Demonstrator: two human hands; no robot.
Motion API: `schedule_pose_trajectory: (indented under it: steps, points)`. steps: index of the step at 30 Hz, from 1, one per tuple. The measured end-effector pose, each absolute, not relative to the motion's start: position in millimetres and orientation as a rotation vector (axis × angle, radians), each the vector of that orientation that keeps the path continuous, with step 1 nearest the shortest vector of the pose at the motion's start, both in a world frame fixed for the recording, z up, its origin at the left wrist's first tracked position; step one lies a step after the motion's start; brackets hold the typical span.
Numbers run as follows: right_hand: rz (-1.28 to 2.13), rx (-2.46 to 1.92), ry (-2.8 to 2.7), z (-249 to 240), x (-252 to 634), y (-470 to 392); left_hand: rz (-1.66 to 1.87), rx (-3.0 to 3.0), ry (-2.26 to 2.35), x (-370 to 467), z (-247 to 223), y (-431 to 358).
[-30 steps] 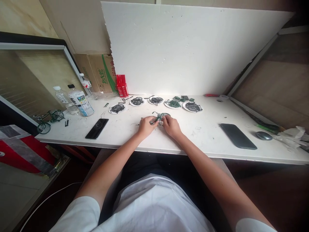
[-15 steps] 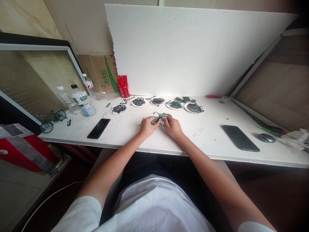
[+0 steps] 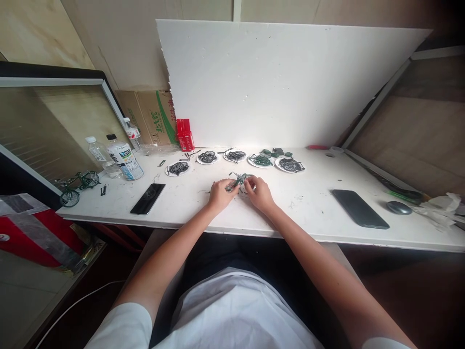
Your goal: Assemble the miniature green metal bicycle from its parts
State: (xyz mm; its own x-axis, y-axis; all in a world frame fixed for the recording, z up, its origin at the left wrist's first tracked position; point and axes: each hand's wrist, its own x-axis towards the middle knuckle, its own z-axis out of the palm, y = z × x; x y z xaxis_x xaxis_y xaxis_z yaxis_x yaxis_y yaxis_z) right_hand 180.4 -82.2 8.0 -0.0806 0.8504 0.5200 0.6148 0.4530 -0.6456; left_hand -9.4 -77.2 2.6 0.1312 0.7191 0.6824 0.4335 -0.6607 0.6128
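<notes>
Two-handed grasp above a white table (image 3: 301,213). The left grip (image 3: 221,193) is curled closed around the near left part of a green miniature bicycle (image 3: 240,180), with most of its fingertips hidden. The right grip (image 3: 259,191) pinches the bicycle's right end between thumb and bent index finger. The bicycle thus lies between the two grips, partly covered by the fingers. Beneath the forearms, well on the near side of the grips, runs the table's front edge. Beyond the grips, across a narrow bare strip, stands a row of five white plates: four bear dark parts (image 3: 289,164), while the plate directly beyond the right grip carries green parts (image 3: 262,159). Behind the row, a white foam panel (image 3: 290,82) bounds the far edge. To the left of the grips, past a short clear stretch, lies a smartphone (image 3: 147,198); farther left, at the table's end, stands a second miniature bicycle (image 3: 80,187), with bottles (image 3: 125,160) just beyond it. The broadest open room extends to the right of the right grip, as far as a dark rectangular slab (image 3: 360,208) and a computer mouse (image 3: 398,207).
</notes>
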Motion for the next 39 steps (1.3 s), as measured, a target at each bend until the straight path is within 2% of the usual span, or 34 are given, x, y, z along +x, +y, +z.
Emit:
schedule_pose_trajectory:
  steps: [39]
  points:
    - [0.326, -1.279, -1.766, 9.7, 179.1, -82.6, 1.504, 2.165, 1.173, -10.1, 5.1, -78.2]
